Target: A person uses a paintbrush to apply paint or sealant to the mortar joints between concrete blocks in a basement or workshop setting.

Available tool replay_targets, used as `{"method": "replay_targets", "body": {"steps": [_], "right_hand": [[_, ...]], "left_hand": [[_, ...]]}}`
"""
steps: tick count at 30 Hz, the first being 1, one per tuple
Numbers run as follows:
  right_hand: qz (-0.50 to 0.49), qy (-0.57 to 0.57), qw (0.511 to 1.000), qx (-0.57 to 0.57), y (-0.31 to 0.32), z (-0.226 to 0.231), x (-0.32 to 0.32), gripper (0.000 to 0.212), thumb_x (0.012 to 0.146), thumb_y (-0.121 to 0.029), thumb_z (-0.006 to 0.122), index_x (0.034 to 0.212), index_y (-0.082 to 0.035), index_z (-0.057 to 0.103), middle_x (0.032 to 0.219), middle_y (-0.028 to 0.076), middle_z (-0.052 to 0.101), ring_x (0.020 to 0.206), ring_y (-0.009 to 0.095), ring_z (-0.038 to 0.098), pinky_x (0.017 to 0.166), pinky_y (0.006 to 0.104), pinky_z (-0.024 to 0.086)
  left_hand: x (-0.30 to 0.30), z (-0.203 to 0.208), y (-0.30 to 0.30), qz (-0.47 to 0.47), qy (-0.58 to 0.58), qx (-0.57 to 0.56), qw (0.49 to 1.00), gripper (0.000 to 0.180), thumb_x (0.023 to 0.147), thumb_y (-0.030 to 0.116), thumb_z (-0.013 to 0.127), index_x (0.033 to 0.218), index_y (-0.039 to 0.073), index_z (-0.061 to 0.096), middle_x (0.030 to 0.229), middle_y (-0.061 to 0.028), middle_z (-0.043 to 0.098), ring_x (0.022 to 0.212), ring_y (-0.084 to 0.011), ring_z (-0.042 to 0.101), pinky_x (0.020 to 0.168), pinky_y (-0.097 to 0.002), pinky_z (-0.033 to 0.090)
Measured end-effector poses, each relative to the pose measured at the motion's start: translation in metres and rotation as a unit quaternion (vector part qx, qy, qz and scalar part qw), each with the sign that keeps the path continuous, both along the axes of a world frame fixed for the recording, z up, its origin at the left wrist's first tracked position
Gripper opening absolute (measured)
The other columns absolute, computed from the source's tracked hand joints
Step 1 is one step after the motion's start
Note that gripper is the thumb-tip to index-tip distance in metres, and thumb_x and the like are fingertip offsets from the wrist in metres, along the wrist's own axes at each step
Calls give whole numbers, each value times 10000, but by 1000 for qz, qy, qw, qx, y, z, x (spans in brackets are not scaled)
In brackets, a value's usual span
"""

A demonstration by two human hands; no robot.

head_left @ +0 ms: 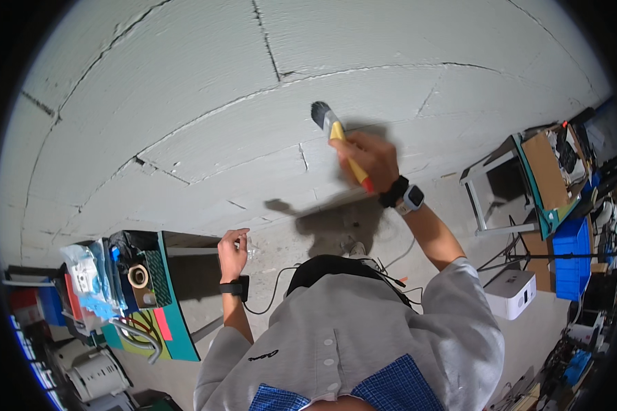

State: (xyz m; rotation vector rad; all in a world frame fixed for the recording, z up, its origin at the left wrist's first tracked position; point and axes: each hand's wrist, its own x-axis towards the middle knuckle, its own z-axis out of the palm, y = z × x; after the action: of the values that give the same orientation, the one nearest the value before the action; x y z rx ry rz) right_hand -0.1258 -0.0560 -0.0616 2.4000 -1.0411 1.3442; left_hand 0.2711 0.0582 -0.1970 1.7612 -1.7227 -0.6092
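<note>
My right hand [371,159] is closed around the yellow handle of a paintbrush [336,129]. The brush has dark bristles, a metal band and a red handle end. Its bristles point up and left, at or very near the white block wall [219,144]; whether they touch it I cannot tell. Dark joints and cracks run between the wall's blocks. Low at the left, my left hand [232,255] hangs beside a teal-topped table with its fingers loosely bent and apart, holding nothing. A watch sits on my right wrist and a dark band on my left.
The teal-topped table [177,301] at left bears plastic packs, a tape roll and hoses. Another table [543,222] at right carries a cardboard box [545,170]. Near it are a blue bin [572,259] and a white appliance [511,294]. Cables trail by my body.
</note>
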Motion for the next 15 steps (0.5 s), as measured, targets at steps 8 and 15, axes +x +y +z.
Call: {"method": "replay_targets", "body": {"steps": [8,15], "right_hand": [[-182,-11,982,42,10,-14,-92,241,847,-85,730,1075,-146,773,848,22,705,625,214,650,553,345,517],[-105,2,994,4,8,-5,-72,238,816,-77,742,1044,-142,764,878,46,705,659,235,667,582,354,539]], "left_hand": [[-7,8,-9,-2,-11,3,1000,177,944,37,645,1064,49,775,982,-172,729,725,-288,681,701,-381,539],[-13,4,-20,-39,-12,5,999,176,950,44,642,1069,53,772,986,-172,726,732,-291,690,702,-389,543]]}}
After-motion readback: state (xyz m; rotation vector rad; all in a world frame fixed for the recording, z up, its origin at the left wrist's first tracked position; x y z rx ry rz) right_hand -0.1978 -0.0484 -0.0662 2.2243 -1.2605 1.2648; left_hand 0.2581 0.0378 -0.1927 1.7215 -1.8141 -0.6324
